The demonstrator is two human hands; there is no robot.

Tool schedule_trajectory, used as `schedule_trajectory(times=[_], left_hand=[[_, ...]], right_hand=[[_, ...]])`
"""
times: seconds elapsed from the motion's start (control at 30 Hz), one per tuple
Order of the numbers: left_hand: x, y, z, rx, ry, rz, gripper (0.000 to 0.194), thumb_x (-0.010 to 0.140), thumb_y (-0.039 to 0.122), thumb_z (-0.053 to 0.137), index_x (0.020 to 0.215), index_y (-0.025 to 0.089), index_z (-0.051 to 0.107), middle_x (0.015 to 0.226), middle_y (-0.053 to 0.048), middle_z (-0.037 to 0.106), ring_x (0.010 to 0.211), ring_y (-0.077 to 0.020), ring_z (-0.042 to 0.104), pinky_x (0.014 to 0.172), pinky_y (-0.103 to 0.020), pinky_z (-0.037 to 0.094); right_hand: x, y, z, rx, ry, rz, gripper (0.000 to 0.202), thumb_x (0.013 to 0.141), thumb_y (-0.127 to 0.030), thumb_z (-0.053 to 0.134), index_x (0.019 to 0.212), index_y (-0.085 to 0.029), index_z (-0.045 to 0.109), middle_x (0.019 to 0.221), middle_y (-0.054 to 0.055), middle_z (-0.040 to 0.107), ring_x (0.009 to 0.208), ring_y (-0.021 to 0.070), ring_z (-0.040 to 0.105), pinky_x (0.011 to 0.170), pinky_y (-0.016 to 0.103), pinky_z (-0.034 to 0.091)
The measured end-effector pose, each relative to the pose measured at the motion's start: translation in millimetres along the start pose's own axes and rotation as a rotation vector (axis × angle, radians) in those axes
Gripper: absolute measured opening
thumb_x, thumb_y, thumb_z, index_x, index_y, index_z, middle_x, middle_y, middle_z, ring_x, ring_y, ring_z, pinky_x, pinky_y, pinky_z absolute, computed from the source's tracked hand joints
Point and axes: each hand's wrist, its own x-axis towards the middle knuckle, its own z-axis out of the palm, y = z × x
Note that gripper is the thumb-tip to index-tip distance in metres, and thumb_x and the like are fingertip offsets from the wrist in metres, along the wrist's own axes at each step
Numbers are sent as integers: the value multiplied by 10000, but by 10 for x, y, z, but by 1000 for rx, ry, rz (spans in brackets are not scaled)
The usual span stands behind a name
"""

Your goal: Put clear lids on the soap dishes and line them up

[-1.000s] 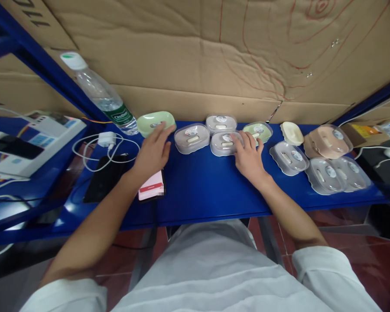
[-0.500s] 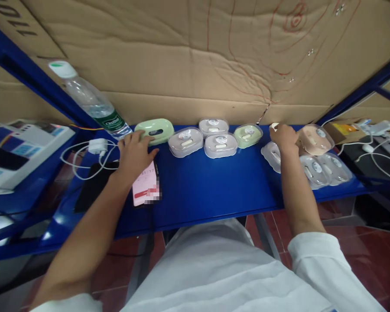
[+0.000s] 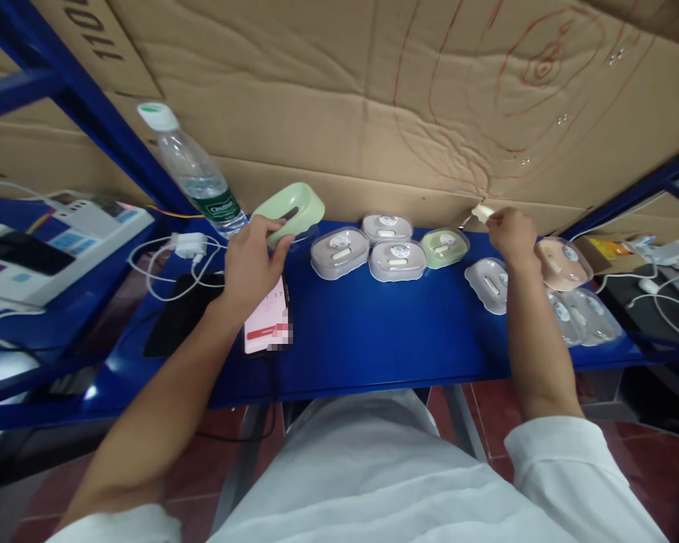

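Observation:
My left hand (image 3: 254,260) grips the near-left side of a light green oval soap dish (image 3: 308,211), which is tilted up off the table and has a dark slot in its middle. Something clear shows under its right end. My right hand (image 3: 512,234) pinches a small cream-coloured piece (image 3: 482,213), raised near the cardboard; its kind is hard to make out. Between the hands stand clear-lidded oval soap boxes, among them a greyish-pink one (image 3: 339,253) and a green one (image 3: 444,247). A clear-covered grey one (image 3: 488,284) lies just below my right hand.
A water bottle (image 3: 195,177) leans behind my left hand. A phone (image 3: 265,320) and a white charger (image 3: 191,245) with its cable lie on the blue table (image 3: 367,324). A peach box (image 3: 564,264) is at the right. A cardboard wall (image 3: 317,90) closes the back.
My left hand has taken hold of the green soap dish and lifted and tilted it. My right hand has raised the cream piece from among the boxes. The view has shifted slightly.

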Motion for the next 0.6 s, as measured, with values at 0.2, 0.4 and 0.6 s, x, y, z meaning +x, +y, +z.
schedule_trajectory(times=[0.2, 0.4, 0.6], left_hand=[[-119, 253, -19, -8, 14, 93, 293, 1098, 437, 546, 1330, 260, 562, 1387, -101, 734, 1337, -316, 666, 1148, -524, 486], [-264, 381, 99, 30, -161, 248, 247, 1092, 478, 576, 1125, 238, 623, 1259, -95, 798, 1221, -319, 716, 1035, -504, 495], [-370, 525, 66, -46, -397, 520, 284, 1105, 509, 561, 1072, 254, 681, 1188, -67, 819, 1190, -309, 723, 977, -475, 479]], right_hand=[[-1259, -753, 138, 312, 55, -1035, 255, 1129, -275, 551, 1272, -189, 744, 1240, 129, 789, 1193, 279, 700, 1062, 441, 534], [-1910, -1183, 633, 385, 89, -1404, 224, 1133, -182, 550, 1184, -185, 767, 1015, 57, 800, 933, 193, 691, 854, 344, 530], [-1788, -1017, 544, 450, 59, -1307, 217, 1133, -340, 585, 1152, -260, 786, 1036, 40, 788, 966, 199, 699, 853, 374, 510]])
